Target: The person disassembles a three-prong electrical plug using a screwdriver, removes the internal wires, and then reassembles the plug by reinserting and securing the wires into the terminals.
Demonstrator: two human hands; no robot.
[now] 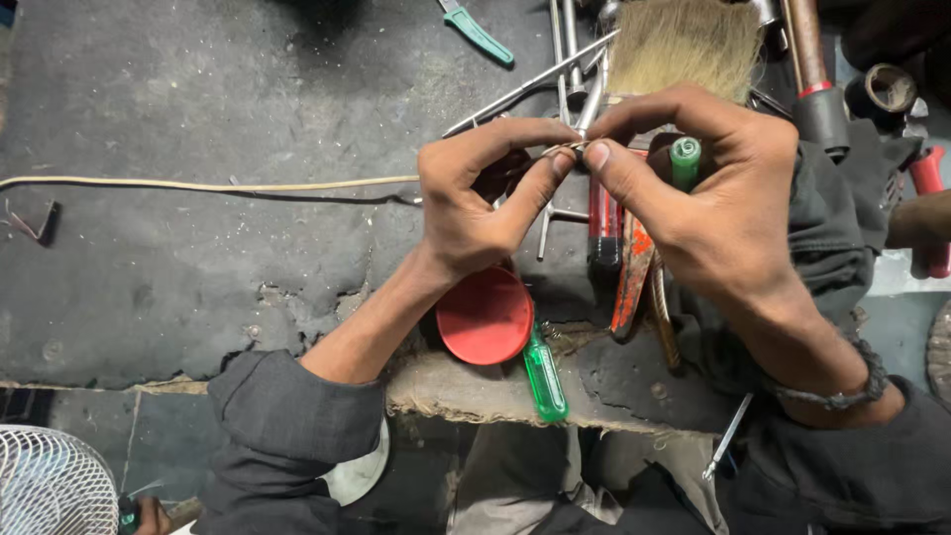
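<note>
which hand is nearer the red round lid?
Left. The left hand is just above the red round lid, its wrist at the rim; the right hand is up and off to the lid's right.

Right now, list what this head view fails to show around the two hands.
- The small metal piece pinched between the left hand and right hand: too small, mostly covered by fingertips.
- Brush: handle hidden behind the right hand.
- Red lid: partly covered by the left wrist.
- White fan: cut off by the frame corner.
</note>
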